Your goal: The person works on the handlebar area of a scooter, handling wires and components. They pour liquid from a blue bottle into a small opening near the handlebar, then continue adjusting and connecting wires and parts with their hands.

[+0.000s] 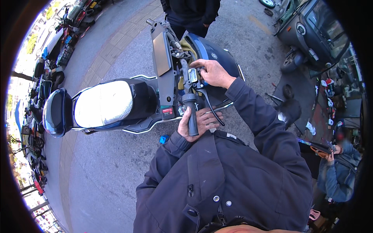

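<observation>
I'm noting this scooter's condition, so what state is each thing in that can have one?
Scooter: standing upright
Seat: covered in silver material
Rear box: closed
Wiring: exposed near the handlebar
Brake lever: outer end apart from the grip
Left hand: partly behind the grip, fingers extended
Right hand: index finger extended; whether it touches anything is unclear
</observation>
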`<action>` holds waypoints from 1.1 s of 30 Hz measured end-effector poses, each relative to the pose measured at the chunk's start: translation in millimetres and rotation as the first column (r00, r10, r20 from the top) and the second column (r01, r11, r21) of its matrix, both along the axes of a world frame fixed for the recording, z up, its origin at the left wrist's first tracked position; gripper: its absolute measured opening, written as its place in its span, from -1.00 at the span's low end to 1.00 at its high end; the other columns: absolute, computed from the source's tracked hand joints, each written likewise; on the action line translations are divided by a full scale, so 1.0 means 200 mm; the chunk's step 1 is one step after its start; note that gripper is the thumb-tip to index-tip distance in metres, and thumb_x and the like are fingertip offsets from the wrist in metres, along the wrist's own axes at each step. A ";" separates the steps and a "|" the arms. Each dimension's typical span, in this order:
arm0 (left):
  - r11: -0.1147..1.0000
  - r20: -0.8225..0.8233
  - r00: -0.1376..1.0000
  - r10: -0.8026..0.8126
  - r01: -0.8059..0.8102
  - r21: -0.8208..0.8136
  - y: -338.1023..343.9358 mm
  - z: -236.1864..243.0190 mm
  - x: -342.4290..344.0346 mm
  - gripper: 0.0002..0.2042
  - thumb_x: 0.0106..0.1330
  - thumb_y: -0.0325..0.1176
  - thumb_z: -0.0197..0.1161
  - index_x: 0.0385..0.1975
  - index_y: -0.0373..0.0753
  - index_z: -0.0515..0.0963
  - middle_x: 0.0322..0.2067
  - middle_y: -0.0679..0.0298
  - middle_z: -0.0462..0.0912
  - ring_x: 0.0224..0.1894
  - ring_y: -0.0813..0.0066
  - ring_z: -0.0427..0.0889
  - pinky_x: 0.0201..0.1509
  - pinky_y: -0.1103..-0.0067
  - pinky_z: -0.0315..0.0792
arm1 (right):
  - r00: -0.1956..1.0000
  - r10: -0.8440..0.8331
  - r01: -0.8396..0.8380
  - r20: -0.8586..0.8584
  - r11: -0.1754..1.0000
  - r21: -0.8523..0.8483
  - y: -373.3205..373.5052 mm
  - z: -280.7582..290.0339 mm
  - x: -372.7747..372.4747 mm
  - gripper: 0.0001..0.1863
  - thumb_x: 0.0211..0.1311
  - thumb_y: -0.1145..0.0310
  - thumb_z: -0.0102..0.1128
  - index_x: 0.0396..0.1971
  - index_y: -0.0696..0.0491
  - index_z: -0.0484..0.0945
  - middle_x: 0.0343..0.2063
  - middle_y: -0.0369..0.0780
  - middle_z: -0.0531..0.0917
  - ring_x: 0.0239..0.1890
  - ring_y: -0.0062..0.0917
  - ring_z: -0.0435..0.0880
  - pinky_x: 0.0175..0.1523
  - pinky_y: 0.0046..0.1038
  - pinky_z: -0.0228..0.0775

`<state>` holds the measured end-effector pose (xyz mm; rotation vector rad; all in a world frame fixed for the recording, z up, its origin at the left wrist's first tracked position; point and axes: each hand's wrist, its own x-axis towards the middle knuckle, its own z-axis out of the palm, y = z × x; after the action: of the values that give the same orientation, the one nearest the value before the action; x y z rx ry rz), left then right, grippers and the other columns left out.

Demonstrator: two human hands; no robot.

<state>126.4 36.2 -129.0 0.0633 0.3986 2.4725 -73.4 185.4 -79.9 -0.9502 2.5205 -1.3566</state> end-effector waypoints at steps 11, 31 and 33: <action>0.999 0.031 0.999 -0.014 0.012 0.041 0.00 0.03 0.00 0.02 0.43 0.45 -0.03 0.51 -0.46 0.12 0.39 -0.30 0.34 0.47 -0.20 0.33 0.55 -0.01 0.18 | 1.000 -0.013 0.014 0.028 1.000 -0.012 -0.01 0.04 0.02 -0.59 0.28 0.63 0.01 0.06 0.17 0.69 -0.04 -0.01 0.79 0.02 -0.18 0.79 0.22 -0.34 0.58; 0.999 0.049 0.999 -0.003 0.005 -0.048 0.00 0.01 0.00 0.14 0.34 0.51 0.04 0.52 -0.53 0.04 0.40 -0.34 0.29 0.48 -0.25 0.29 0.55 -0.05 0.17 | 1.000 0.009 -0.010 0.006 0.999 0.034 -0.01 0.03 0.01 -0.58 0.31 0.68 -0.05 0.10 0.21 0.64 0.01 -0.04 0.76 0.01 -0.30 0.79 0.20 -0.36 0.59; 0.999 0.047 0.999 -0.001 0.003 -0.054 0.00 0.01 0.00 0.14 0.34 0.51 0.03 0.52 -0.53 0.04 0.39 -0.34 0.31 0.48 -0.25 0.30 0.54 -0.05 0.18 | 1.000 0.009 -0.010 0.013 1.000 0.029 -0.01 0.03 0.01 -0.59 0.33 0.68 -0.05 0.11 0.22 0.64 0.01 -0.04 0.76 0.01 -0.30 0.79 0.19 -0.36 0.59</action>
<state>127.2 35.7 -126.4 -0.0166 0.4445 2.4550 -70.7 184.0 -74.8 -0.9439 2.5160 -1.3154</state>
